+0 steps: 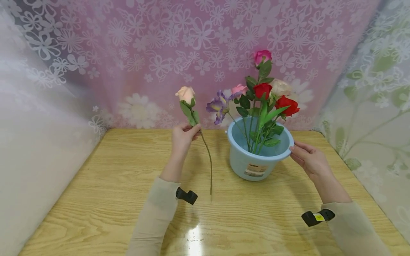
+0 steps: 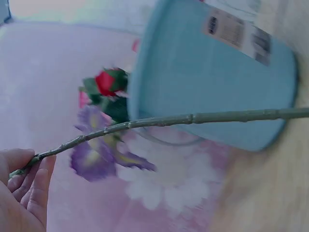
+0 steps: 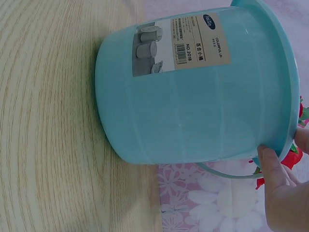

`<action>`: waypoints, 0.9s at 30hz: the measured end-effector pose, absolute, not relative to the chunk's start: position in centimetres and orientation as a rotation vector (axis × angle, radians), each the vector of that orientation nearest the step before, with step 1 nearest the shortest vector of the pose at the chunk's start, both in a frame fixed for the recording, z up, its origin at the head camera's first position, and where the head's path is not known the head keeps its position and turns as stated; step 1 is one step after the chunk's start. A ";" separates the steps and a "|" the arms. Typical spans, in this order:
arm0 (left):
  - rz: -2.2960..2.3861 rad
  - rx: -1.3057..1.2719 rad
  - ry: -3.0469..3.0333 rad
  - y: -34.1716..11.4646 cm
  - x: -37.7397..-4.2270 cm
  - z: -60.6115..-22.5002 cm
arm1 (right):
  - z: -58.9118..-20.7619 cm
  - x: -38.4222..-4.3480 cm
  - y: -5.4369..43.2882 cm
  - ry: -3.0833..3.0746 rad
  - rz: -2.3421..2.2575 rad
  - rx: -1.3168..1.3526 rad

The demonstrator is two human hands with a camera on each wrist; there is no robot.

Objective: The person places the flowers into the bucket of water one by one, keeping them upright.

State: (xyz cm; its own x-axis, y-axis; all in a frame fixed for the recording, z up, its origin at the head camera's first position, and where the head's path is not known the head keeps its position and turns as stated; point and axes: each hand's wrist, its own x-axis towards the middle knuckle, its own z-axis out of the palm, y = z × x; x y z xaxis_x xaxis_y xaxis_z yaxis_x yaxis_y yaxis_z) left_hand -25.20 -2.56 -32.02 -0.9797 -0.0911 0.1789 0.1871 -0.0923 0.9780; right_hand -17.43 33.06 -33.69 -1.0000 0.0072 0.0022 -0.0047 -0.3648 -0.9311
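My left hand (image 1: 183, 140) pinches the stem of a pale peach artificial rose (image 1: 185, 95) just under its leaves, with the bloom up. The bare lower stem (image 2: 166, 120) hangs below the fingers and crosses in front of the bucket in the left wrist view. On the right, a light blue plastic bucket (image 1: 237, 160) stands upright on the table. My right hand (image 1: 311, 163) holds the bucket's right rim between thumb and fingers. Inside lean a purple iris (image 1: 219, 106), red roses (image 1: 262, 91), a magenta rose (image 1: 262, 57), a pink rose and a cream bloom.
The wood-grain table (image 1: 105, 192) carries the bucket. A pink flowered curtain (image 1: 144, 64) hangs behind its back edge, with pale cloth (image 1: 378, 117) at the right side. A printed label (image 3: 183, 46) is stuck on the bucket's front.
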 end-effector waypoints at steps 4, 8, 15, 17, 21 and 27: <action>-2.150 -0.191 -1.888 -2.1 -24.3 -29.2 | -33.5 -17.4 33.1 -1.761 2.588 -0.004; -2.147 -0.266 -1.792 -1.2 -23.6 -26.5 | -33.4 -17.4 33.1 -1.758 2.590 -0.003; -2.236 -0.499 -1.386 0.7 -23.0 -22.3 | -33.5 -17.4 33.2 -1.774 2.595 -0.031; -2.267 -0.536 -1.250 1.2 -23.0 -21.5 | -33.6 -17.4 33.2 -1.773 2.598 -0.032; -2.237 -0.544 -1.143 2.3 -23.3 -20.6 | -33.7 -17.4 33.2 -1.778 2.592 -0.029; -2.096 -0.556 -1.306 4.1 -24.4 -22.1 | -33.7 -17.4 33.2 -1.783 2.584 -0.027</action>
State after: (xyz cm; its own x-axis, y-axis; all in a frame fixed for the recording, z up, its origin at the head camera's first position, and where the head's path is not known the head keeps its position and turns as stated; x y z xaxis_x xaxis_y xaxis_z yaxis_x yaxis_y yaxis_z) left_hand -24.43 4.13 -22.13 -0.7320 -0.2683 0.6263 0.6804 -0.3350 0.6517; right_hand -17.39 33.16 -33.66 -0.9999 0.0113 -0.0129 0.0080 -0.3553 -0.9347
